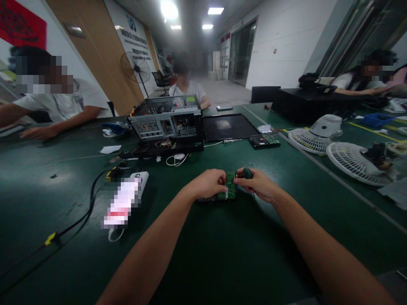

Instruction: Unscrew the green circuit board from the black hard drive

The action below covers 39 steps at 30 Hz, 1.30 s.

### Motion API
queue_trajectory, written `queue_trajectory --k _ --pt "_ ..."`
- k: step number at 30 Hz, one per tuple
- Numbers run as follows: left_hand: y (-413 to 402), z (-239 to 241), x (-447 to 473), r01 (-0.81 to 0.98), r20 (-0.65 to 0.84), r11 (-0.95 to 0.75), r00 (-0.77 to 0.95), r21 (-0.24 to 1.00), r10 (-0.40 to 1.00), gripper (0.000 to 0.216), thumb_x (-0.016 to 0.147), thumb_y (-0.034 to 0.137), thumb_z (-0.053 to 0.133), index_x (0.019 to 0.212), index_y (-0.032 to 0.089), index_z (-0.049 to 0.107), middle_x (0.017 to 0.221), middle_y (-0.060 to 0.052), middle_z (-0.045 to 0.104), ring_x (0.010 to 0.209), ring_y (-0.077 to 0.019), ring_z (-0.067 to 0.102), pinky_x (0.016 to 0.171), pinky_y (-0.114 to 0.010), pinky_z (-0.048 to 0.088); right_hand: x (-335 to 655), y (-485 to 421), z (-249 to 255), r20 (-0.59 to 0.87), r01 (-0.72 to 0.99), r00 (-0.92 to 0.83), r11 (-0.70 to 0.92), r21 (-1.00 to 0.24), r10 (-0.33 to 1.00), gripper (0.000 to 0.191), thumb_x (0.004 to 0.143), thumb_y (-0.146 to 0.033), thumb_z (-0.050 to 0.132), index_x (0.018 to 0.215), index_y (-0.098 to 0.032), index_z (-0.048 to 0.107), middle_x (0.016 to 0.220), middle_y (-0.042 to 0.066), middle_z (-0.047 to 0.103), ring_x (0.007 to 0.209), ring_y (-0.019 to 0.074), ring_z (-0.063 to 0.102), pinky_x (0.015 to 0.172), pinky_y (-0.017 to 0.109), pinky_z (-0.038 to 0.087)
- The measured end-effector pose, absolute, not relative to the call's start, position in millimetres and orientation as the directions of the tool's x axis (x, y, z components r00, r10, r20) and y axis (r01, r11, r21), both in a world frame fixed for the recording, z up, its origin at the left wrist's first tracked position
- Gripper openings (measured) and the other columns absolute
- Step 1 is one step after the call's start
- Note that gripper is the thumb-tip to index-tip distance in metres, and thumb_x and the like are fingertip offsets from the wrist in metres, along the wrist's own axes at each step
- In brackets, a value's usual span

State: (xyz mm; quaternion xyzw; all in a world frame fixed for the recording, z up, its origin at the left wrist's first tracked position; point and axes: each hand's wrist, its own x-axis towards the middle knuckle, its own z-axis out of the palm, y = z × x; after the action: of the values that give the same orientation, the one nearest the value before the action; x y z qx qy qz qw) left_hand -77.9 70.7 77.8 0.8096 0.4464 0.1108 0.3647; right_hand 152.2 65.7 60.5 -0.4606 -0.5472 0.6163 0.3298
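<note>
Looked like an electronics workshop with a touch of office. Showed as much in a broad dark-green surface (197,258) laden with an opened grey-and-black metal computer case (146,129), a green rectangular circuit board (230,193) and round white plastic fan grilles (345,163). Was lit by flat white ceiling lights (216,10), had people (62,106) seated at the surface, a black office chair (160,80) behind and a white lettered wall panel (135,44).

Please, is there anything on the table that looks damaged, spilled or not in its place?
Nothing looks spilled. The computer case stands opened, its inside exposed, and the white fans at the right lie on the table with no stands visible, so both look partly dismantled. Whether anything is damaged, I cannot tell.
</note>
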Motion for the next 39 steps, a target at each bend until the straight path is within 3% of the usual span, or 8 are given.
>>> queue_trajectory --k 5,12,18,21,29,39 --pt "70.6 76.1 -77.2 0.657 -0.130 -0.324 0.544 0.681 0.829 0.017 0.084 0.026 0.073 0.098 0.020 0.065 0.099 -0.003 0.074 0.088 -0.0185 0.069 0.073 -0.028 0.050 149.8 65.4 59.0 -0.144 0.150 -0.282 -0.105 -0.983 0.948 0.044 0.069 -0.033 0.085 0.107 -0.018 0.066 0.092 0.002 0.065 0.057 0.0070 0.047 0.044 0.022 0.029" --pt "70.8 74.3 -75.0 0.695 -0.126 -0.308 0.497 0.649 0.858 0.024 0.082 0.024 0.075 0.104 0.020 0.066 0.095 -0.002 0.076 0.083 -0.0170 0.070 0.070 -0.026 0.049 142.7 62.9 53.8 -0.038 0.316 -0.232 0.038 -0.948 0.972 0.048 0.076 -0.037 0.080 0.118 -0.019 0.067 0.094 0.003 0.068 0.064 0.0111 0.054 0.052 0.024 0.039" --pt "68.5 84.6 -77.3 0.854 -0.111 -0.286 0.366 0.435 0.924 0.037 0.081 0.035 0.077 0.113 0.021 0.068 0.099 -0.006 0.076 0.090 -0.0229 0.070 0.070 -0.030 0.047 144.1 69.8 41.8 -0.065 0.401 -0.156 0.003 -0.916 0.986 0.052 0.081 -0.038 0.074 0.128 -0.019 0.068 0.085 0.003 0.070 0.064 0.0129 0.055 0.055 0.025 0.042" --pt "68.1 89.8 -80.2 0.891 -0.094 -0.261 0.316 0.373 0.944 0.034 0.084 0.035 0.074 0.115 0.023 0.069 0.102 -0.006 0.076 0.093 -0.0234 0.070 0.073 -0.031 0.047 147.6 73.5 38.6 -0.081 0.395 -0.137 -0.020 -0.918 0.987 0.045 0.083 -0.038 0.072 0.124 -0.019 0.069 0.080 0.001 0.067 0.058 0.0109 0.050 0.051 0.023 0.039" --pt "67.0 85.4 -75.1 0.850 -0.119 -0.364 0.436 0.381 0.892 0.031 0.087 0.033 0.071 0.117 0.025 0.071 0.105 -0.005 0.075 0.093 -0.0217 0.069 0.075 -0.029 0.047 151.4 74.8 37.6 -0.225 0.479 -0.193 -0.108 -0.871 0.955 0.031 0.085 -0.035 0.071 0.110 -0.018 0.067 0.070 -0.002 0.061 0.050 0.0088 0.047 0.045 0.022 0.033" --pt "63.3 88.9 -72.3 0.843 -0.162 -0.340 0.437 0.417 0.885 0.036 0.085 0.032 0.073 0.119 0.023 0.070 0.106 -0.007 0.076 0.093 -0.0239 0.069 0.074 -0.030 0.048 145.5 70.2 39.1 -0.213 0.502 -0.253 -0.060 -0.863 0.944 0.023 0.082 -0.038 0.073 0.093 -0.019 0.065 0.062 -0.003 0.055 0.053 0.0119 0.048 0.048 0.025 0.034"
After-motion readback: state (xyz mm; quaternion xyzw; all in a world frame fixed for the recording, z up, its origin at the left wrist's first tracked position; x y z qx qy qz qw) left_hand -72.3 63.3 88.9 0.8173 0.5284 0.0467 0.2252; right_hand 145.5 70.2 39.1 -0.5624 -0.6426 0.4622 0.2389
